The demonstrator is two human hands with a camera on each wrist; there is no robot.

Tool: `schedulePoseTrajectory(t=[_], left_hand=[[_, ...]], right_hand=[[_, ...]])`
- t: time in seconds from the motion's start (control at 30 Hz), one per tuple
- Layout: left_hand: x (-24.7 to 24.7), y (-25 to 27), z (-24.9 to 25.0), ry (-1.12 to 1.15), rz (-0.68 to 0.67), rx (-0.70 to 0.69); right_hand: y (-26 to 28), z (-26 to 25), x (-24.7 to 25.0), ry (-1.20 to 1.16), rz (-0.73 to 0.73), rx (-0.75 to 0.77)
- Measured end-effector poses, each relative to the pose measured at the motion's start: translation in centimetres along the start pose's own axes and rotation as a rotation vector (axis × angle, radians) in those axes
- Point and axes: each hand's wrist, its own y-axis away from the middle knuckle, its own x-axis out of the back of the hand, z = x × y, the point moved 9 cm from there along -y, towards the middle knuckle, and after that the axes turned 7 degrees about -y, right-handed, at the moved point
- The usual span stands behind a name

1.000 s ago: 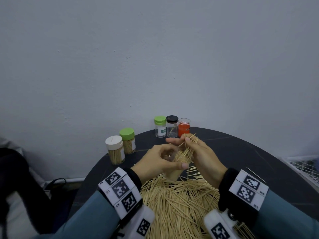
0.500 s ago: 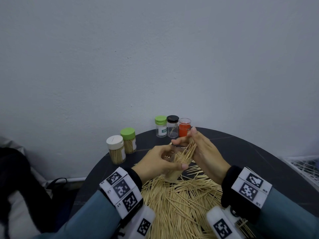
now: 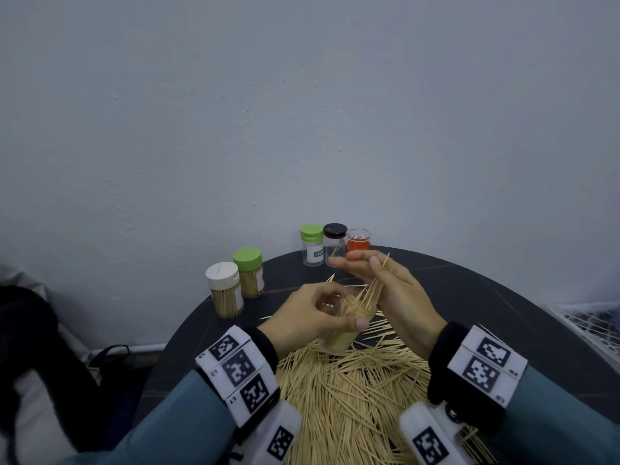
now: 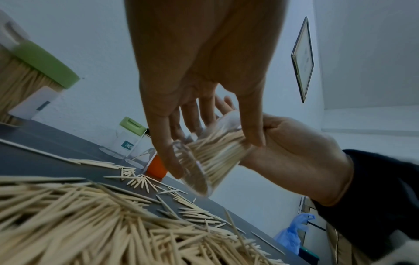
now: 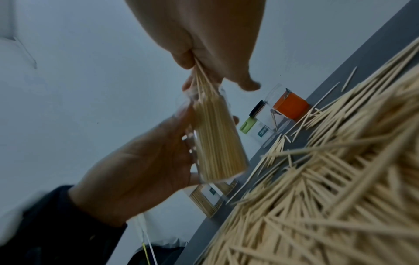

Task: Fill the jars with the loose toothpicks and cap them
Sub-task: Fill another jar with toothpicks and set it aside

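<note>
Item: clear jar, uncapped, held tilted above the near-centre of a dark round table, its mouth leaning toward the right and far side; packed most of the way with toothpicks. Left hand: fingers and thumb curled round the jar's body, thumb lying across its near side; in the left wrist view the same hand wraps the jar from above. Right hand: just right of the jar's mouth, palm facing left, holding a bundle of toothpicks whose lower ends sit inside the jar and whose upper ends stand out past the rim; index finger and thumb extend toward the far side. In the right wrist view the right hand pinches the bundle between its fingers directly over the jar, while the left hand cups the jar from below-left. Loose toothpicks: large heap on the near half of the table, beneath and between both wrists, with strays scattered toward the jar. Other stock: white-capped jar and green-capped jar, both full, at the left far edge, touching or nearly so; small green-lidded jar, black-lidded jar and orange jar in a row at the far edge, behind the right hand's fingertips.
</note>
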Motion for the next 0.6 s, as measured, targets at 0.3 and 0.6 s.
schedulePoseTrajectory(t=[0.3, 0.6], left_hand=[[0.5, 0.2, 0.5, 0.055, 0.018, -0.026], [0.8, 0.3, 1.0, 0.076, 0.04, -0.052]], right_hand=[[0.7, 2.4, -0.7, 0.211, -0.054, -0.245], [0.6, 3.3, -0.2, 0.189, -0.054, -0.29]])
